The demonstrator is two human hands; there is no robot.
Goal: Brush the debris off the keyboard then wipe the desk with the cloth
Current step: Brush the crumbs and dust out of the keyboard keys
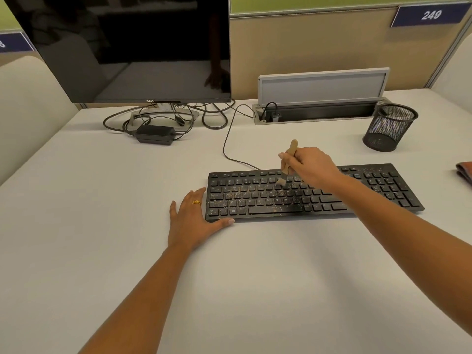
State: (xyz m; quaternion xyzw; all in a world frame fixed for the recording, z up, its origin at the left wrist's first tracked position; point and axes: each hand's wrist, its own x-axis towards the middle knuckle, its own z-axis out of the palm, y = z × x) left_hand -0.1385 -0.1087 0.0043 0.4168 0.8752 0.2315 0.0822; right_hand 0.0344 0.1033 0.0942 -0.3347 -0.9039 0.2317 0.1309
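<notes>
A black keyboard [378,187] lies on the white desk [229,290], speckled with fine tan debris [270,200] over its left and middle keys. My right hand [313,164] grips a small wooden-handled brush [287,162], bristles down on the upper middle key rows. My left hand [192,221] lies flat on the desk at the keyboard's left end, thumb along the front edge and fingers straight. A folded reddish-brown cloth [464,171] shows partly at the right edge of the desk.
A dark monitor [132,47] stands at the back left, with tangled cables and a black power adapter [155,134] by its stand. An open cable box [319,113] sits behind the keyboard. A black mesh pen cup [389,127] stands at the back right.
</notes>
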